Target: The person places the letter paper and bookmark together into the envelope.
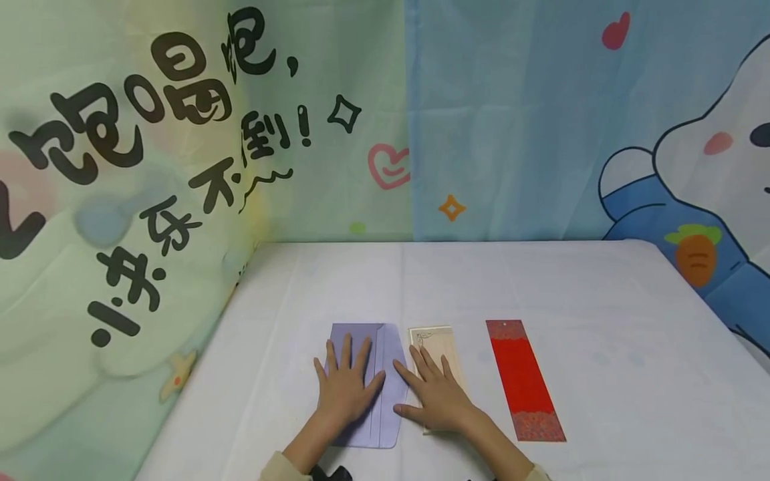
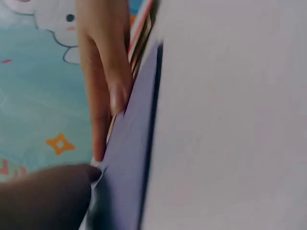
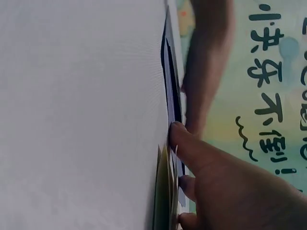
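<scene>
A lavender envelope (image 1: 379, 417) with its flap opened to the right lies on the white table. My left hand (image 1: 345, 394) rests on it, fingers spread and straight. Beside it lies a cream envelope (image 1: 442, 342) with a thin line pattern at its top corner. My right hand (image 1: 439, 401) lies over this one with straight fingers, its index finger and thumb reaching toward the lavender flap. The right wrist view shows the right hand (image 3: 235, 191) along the stack-like edge of the cream envelope (image 3: 164, 196). A red envelope (image 1: 525, 381) with patterned ends lies apart to the right.
The white tablecloth (image 1: 631, 401) spreads around the envelopes. Printed cloth hangings (image 1: 517, 133) with cartoon figures and lettering stand behind and to the left. Part of a black object (image 1: 333, 474) shows at the bottom edge, near the left wrist.
</scene>
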`<control>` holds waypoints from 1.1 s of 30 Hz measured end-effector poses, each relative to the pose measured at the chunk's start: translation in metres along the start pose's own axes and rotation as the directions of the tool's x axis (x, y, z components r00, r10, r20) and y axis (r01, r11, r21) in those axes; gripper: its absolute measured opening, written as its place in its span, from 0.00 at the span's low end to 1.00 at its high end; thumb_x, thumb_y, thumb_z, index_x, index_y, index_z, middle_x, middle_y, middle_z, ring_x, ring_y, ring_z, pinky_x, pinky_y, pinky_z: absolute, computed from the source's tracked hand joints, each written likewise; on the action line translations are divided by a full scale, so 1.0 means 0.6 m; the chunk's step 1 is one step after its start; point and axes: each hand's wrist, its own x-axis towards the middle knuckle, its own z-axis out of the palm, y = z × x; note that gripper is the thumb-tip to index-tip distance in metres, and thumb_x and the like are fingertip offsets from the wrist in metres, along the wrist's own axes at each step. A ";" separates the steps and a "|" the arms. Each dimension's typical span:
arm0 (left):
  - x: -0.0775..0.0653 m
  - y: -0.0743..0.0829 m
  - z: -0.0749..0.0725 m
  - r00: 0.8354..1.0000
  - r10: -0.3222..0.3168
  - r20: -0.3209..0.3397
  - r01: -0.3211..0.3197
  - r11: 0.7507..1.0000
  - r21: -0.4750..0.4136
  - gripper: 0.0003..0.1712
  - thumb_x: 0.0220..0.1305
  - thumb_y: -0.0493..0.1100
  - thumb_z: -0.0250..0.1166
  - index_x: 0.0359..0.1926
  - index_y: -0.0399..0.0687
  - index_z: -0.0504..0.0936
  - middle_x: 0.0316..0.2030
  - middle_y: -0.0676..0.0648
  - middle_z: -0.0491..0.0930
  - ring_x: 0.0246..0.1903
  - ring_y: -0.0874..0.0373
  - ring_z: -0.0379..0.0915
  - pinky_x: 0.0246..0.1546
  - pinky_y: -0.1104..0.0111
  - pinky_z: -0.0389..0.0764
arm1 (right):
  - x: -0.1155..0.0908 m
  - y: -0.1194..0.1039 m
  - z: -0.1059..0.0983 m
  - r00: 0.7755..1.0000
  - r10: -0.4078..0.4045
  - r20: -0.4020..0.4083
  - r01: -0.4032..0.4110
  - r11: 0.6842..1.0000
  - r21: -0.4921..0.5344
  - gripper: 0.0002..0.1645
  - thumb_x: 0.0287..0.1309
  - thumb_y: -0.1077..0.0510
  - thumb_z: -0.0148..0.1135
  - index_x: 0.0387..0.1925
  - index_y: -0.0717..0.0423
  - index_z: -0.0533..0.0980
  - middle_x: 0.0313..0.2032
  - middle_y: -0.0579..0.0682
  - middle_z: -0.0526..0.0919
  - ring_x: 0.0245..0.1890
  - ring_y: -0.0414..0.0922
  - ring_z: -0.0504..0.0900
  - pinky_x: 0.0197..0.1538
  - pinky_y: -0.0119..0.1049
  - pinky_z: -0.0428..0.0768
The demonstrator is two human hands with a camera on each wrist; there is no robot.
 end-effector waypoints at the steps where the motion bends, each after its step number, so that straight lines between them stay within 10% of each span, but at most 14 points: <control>1: -0.003 -0.002 0.005 1.000 0.001 0.002 -0.001 1.000 0.009 0.38 0.61 0.67 0.47 0.68 0.57 0.60 0.67 0.37 0.53 0.64 0.29 0.41 0.54 0.34 0.45 | -0.001 0.000 0.002 1.000 -0.003 -0.005 0.002 1.000 -0.004 0.43 0.55 0.34 0.52 0.67 0.52 0.61 0.68 0.65 0.50 0.67 0.61 0.46 0.61 0.63 0.45; 33: -0.010 -0.008 0.025 0.995 0.006 -0.102 -0.012 0.998 -0.058 0.35 0.62 0.60 0.49 0.67 0.52 0.63 0.66 0.37 0.57 0.64 0.31 0.44 0.56 0.36 0.46 | -0.005 0.004 0.011 1.000 0.018 -0.025 -0.018 1.000 0.002 0.44 0.56 0.32 0.49 0.68 0.50 0.58 0.69 0.61 0.49 0.68 0.58 0.45 0.62 0.63 0.41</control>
